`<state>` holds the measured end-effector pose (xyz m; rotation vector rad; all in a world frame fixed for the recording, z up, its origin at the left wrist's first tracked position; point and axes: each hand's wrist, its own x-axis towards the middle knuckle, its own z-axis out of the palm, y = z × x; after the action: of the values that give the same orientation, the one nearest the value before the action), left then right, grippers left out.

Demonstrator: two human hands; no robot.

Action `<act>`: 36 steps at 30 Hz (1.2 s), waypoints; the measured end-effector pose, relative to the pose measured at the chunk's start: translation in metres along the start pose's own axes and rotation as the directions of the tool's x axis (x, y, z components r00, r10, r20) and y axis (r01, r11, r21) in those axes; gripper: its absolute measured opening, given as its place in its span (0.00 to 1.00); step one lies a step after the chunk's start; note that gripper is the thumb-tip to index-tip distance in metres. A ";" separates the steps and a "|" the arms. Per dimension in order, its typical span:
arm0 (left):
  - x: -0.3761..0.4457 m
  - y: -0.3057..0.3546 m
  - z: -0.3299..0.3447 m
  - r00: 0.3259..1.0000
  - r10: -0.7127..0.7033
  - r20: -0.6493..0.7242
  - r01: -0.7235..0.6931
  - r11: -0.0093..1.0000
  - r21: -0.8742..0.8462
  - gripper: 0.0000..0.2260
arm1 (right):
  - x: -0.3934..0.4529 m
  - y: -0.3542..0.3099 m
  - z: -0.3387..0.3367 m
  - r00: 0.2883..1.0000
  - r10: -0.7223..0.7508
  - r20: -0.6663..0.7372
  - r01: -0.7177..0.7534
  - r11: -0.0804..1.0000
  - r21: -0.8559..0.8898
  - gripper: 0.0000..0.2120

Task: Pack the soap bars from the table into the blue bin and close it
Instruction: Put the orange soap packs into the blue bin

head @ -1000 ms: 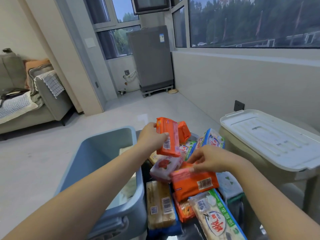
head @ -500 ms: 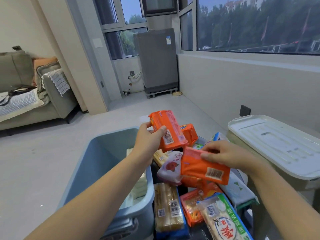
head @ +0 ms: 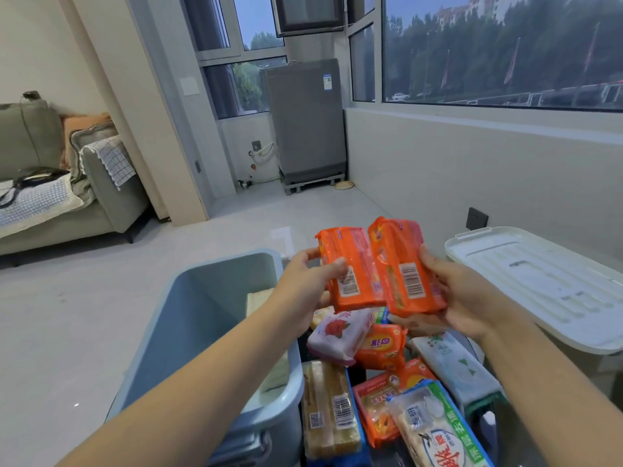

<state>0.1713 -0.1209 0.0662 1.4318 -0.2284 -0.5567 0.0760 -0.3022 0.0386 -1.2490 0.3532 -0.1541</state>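
Observation:
My left hand grips an orange wrapped soap bar by its left side, thumb across the front. My right hand holds a second orange soap bar from beneath and the right. The two bars are side by side and touching, above the pile of soap bars on the table. The open blue bin stands left of the pile, with pale bars lying inside it. The bin's white lid lies flat at the right.
The pile holds a white rose-print bar, a yellow twin pack, more orange packs and a green-edged pack. A grey sofa stands at the far left and a grey appliance by the window. Bare floor lies beyond the bin.
Both hands have risen. My right hand lifted its orange bar off the pile and brought it up beside the bar in my left hand, so the two now touch.

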 end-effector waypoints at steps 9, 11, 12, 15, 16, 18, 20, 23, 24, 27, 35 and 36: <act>-0.005 -0.008 0.008 0.991 0.000 0.135 -0.010 0.998 0.068 0.24 | -0.001 0.012 0.033 0.997 -0.038 -0.067 0.051 0.978 0.201 0.15; -0.007 -0.006 0.008 0.988 0.004 0.153 -0.018 0.996 0.087 0.33 | -0.003 0.012 0.039 0.994 -0.048 -0.094 0.067 0.975 0.213 0.14; -0.008 -0.005 0.010 0.988 0.002 0.152 -0.019 0.994 0.109 0.35 | -0.004 0.012 0.042 0.992 -0.054 -0.110 0.077 0.974 0.214 0.14; -0.010 -0.004 0.012 0.992 0.008 0.127 -0.033 0.980 0.196 0.36 | -0.006 0.011 0.049 0.989 -0.069 -0.134 0.097 0.972 0.213 0.18; -0.010 -0.004 0.012 0.994 0.011 0.113 -0.036 0.974 0.225 0.35 | -0.006 0.011 0.051 0.988 -0.080 -0.136 0.107 0.972 0.207 0.19; -0.011 -0.002 0.010 0.995 0.009 0.102 -0.035 0.968 0.248 0.31 | -0.007 0.011 0.057 0.980 -0.117 -0.160 0.143 0.977 0.161 0.17; -0.014 0.003 0.007 0.995 0.000 0.097 -0.022 0.975 0.222 0.28 | -0.007 0.012 0.064 0.971 -0.152 -0.182 0.170 0.982 0.087 0.15; -0.023 0.014 -0.005 0.998 -0.010 0.064 -0.001 0.984 0.176 0.23 | -0.011 0.011 0.076 0.967 -0.202 -0.153 0.202 0.979 -0.019 0.18; -0.027 0.018 -0.012 0.998 -0.013 0.054 0.004 0.988 0.156 0.21 | -0.013 0.010 0.081 0.968 -0.222 -0.120 0.220 0.975 -0.036 0.21; -0.041 0.028 -0.039 0.997 -0.070 0.018 0.067 0.990 0.127 0.15 | -0.018 0.010 0.099 0.968 -0.249 0.029 0.251 0.964 -0.084 0.29; -0.069 0.033 -0.117 0.966 -0.250 -0.068 0.250 0.968 -0.001 0.15 | -0.025 0.031 0.142 0.957 -0.241 0.165 0.284 0.898 -0.337 0.10; -0.070 0.031 -0.125 0.958 -0.278 -0.067 0.279 0.960 0.006 0.14 | -0.024 0.035 0.144 0.960 -0.234 0.153 0.275 0.885 -0.376 0.09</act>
<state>0.1771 0.0233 0.0911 1.5055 0.0240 -0.7372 0.1003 -0.1546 0.0491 -1.6979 0.1279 -0.2512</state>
